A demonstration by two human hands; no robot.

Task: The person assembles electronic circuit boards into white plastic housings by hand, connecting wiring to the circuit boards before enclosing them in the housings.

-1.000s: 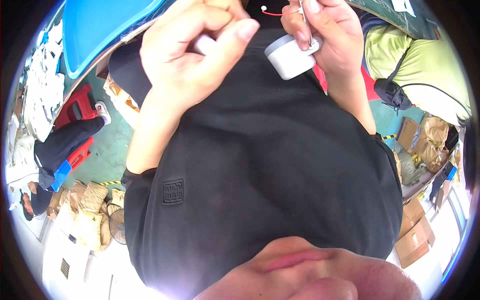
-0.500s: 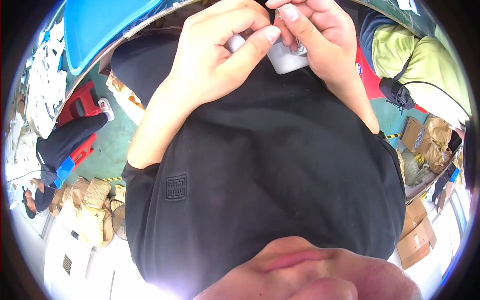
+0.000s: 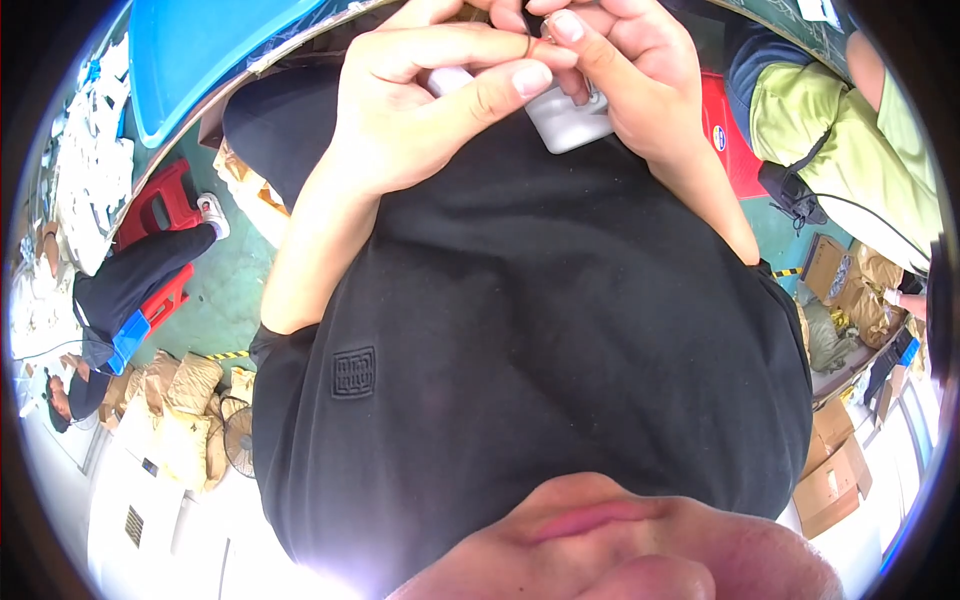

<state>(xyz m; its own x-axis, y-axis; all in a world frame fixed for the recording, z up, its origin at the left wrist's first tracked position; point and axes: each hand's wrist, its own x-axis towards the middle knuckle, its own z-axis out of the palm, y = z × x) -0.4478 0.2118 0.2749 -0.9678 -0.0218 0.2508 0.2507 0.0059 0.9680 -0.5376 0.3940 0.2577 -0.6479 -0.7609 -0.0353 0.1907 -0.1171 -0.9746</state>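
My left hand (image 3: 400, 110) and my right hand (image 3: 645, 75) meet at the top of the view, fingertips together. Both are closed in a pinch. A thin dark strand (image 3: 529, 42) shows between the left fingers. By the right thumb is a tiny metallic piece, too small to name. A glossy white piece with rounded corners (image 3: 568, 125) sits just below the fingers, partly covered by them. Another bit of white shows behind the left thumb; I cannot tell whether it belongs to the same piece.
A blue tray (image 3: 190, 60) lies on the table at the upper left, by a heap of white pieces (image 3: 85, 170). People sit on either side, one near a red stool (image 3: 160, 205), one in light green (image 3: 800, 110). Paper sacks (image 3: 185, 420) and cardboard boxes (image 3: 835, 470) stand behind.
My left hand has shifted slightly left and its fingers have moved against the right fingertips; the dark strand now shows. The white piece has tilted a little. At right, a neighbour's arm has appeared.
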